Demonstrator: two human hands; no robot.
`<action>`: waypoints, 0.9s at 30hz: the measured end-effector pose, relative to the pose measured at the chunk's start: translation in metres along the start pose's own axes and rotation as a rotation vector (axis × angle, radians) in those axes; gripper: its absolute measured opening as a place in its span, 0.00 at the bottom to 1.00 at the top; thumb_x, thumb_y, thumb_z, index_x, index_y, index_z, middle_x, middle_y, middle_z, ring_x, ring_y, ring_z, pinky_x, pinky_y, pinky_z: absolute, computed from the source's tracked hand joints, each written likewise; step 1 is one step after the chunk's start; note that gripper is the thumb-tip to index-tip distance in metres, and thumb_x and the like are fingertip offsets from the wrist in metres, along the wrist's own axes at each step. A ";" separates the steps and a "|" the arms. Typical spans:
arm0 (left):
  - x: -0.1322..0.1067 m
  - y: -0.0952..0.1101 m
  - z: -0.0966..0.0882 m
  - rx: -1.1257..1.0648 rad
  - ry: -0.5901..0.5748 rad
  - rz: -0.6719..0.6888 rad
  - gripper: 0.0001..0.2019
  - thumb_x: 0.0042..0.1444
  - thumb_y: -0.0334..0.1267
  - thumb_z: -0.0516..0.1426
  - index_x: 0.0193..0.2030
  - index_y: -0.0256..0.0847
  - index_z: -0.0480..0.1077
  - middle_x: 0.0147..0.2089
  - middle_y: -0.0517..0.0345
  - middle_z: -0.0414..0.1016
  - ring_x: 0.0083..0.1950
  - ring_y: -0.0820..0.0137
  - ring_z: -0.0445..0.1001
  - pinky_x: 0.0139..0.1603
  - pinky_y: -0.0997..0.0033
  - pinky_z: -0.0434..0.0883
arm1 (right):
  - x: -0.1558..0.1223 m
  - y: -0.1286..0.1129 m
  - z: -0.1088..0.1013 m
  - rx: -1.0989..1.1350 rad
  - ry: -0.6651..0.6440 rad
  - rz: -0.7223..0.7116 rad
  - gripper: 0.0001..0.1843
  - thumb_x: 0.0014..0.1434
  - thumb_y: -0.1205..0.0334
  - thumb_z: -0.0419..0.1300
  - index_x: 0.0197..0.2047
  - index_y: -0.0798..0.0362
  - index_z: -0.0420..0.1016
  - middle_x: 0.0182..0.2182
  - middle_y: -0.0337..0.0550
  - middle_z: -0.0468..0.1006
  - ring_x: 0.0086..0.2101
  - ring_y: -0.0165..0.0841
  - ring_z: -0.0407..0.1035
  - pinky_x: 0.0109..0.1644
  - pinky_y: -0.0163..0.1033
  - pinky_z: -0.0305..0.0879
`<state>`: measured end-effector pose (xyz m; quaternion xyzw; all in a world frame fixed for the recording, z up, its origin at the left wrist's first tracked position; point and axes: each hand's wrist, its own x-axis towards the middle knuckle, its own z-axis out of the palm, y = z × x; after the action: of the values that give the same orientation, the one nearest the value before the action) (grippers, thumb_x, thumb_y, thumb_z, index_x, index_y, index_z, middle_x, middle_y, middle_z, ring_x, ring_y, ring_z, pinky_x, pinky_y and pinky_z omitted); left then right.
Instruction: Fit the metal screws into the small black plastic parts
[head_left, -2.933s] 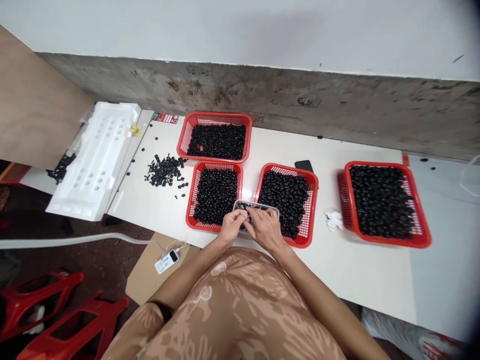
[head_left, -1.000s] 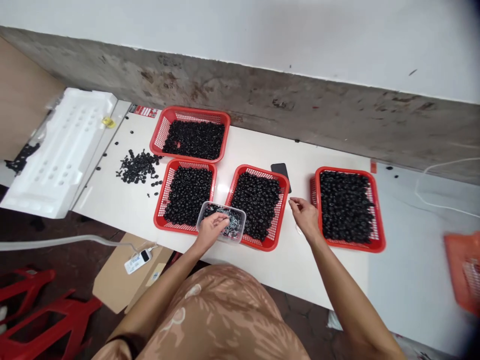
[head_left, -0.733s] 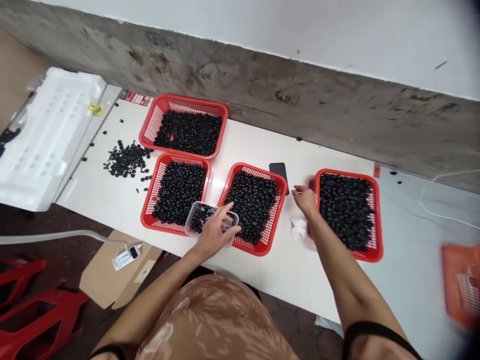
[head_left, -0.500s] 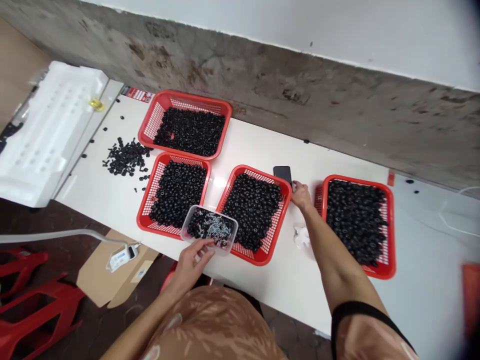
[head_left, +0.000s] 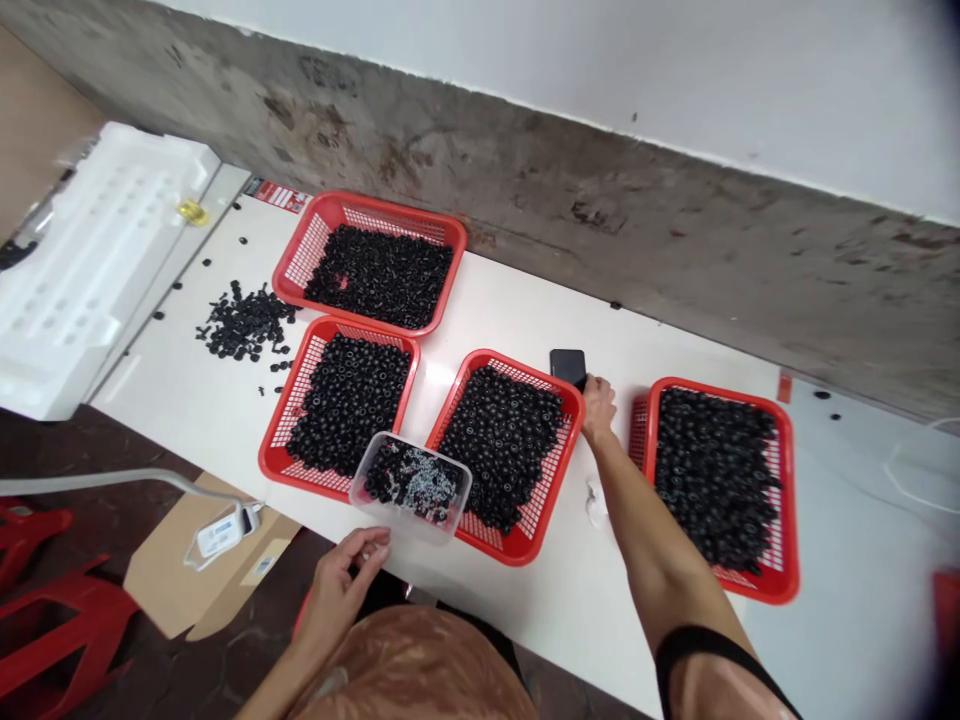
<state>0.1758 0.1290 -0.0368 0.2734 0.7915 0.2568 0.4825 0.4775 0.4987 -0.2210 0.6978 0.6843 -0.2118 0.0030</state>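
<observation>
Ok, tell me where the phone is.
Head view, right of centre: the black phone lies on the white table behind the far right corner of the middle red basket, with the right hand at its right edge.

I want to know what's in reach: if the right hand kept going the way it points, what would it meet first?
Probably the black phone, lying just past the right hand; the two may already touch.

Phone (head_left: pixel 568 366) half hidden behind basket (head_left: pixel 561 480) rim and right hand (head_left: pixel 598 405); grip unclear. Red object (head_left: pixel 947 605) at right edge cut off, blurred.
</observation>
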 end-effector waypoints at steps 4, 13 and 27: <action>0.005 -0.002 -0.003 -0.018 0.013 -0.006 0.19 0.56 0.51 0.55 0.46 0.40 0.73 0.45 0.50 0.77 0.44 0.64 0.74 0.45 0.68 0.71 | 0.010 -0.001 0.005 0.084 0.072 0.104 0.27 0.58 0.53 0.52 0.59 0.55 0.59 0.54 0.57 0.60 0.53 0.49 0.55 0.52 0.56 0.59; 0.015 -0.010 -0.003 -0.034 0.024 -0.038 0.19 0.56 0.51 0.56 0.46 0.40 0.74 0.45 0.52 0.77 0.44 0.64 0.74 0.47 0.68 0.71 | 0.020 -0.001 0.010 0.247 0.209 0.282 0.36 0.43 0.46 0.63 0.52 0.55 0.63 0.52 0.58 0.60 0.54 0.53 0.55 0.55 0.58 0.59; 0.015 -0.015 -0.001 -0.027 0.024 -0.045 0.20 0.55 0.53 0.56 0.46 0.39 0.73 0.45 0.51 0.77 0.43 0.65 0.74 0.45 0.69 0.71 | 0.006 0.013 0.006 0.129 0.110 0.208 0.30 0.52 0.57 0.58 0.56 0.61 0.61 0.53 0.60 0.60 0.54 0.50 0.54 0.56 0.53 0.56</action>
<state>0.1665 0.1285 -0.0562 0.2458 0.7998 0.2598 0.4821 0.4876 0.5019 -0.2321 0.7742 0.5924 -0.2153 -0.0572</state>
